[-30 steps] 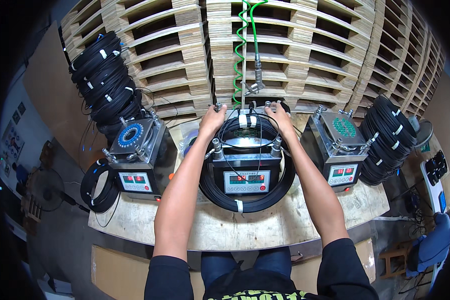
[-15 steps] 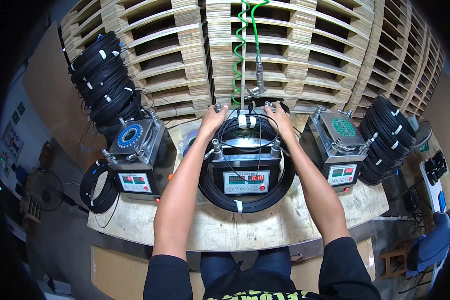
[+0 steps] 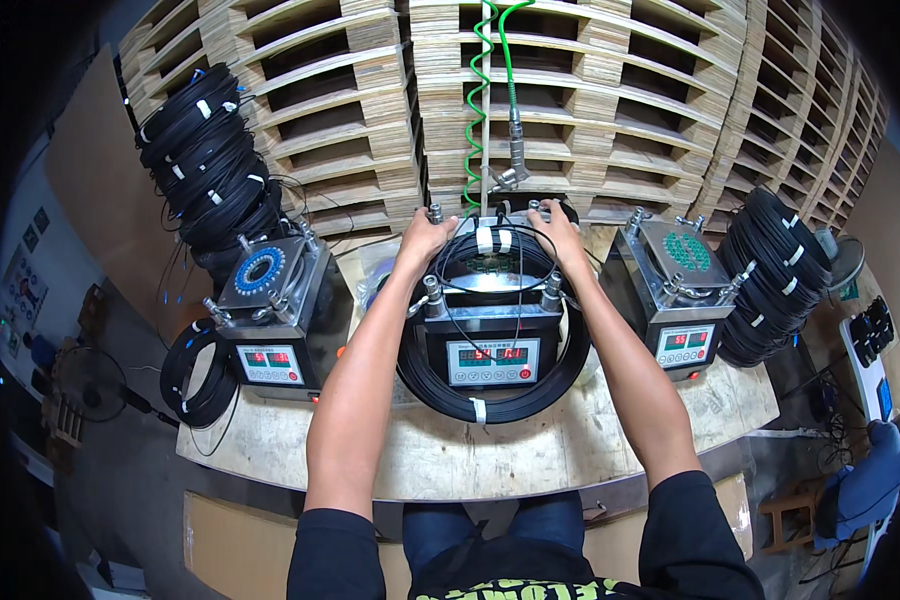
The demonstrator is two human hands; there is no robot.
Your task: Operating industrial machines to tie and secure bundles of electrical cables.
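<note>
My left hand is closed round the rear left metal clamp post of the middle tabletop machine. At the opposite rear corner, my right hand closes round the matching clamp post. Some fingertips of both hands are hidden. A black cable coil with white ties hangs round the machine's front and passes over its top, between my forearms. Two more metal posts stand at the machine's front corners. Its front panel has lit red digits and a row of buttons.
Similar machines stand at left, with a blue-ringed plate, and right, with green pieces. Stacked black coils rise at far left; more coils lean at right. A green air hose hangs before wooden pallets.
Both hands keep their places at the rear posts. The red digits on the machines' panels have changed. The view has shifted very slightly.
</note>
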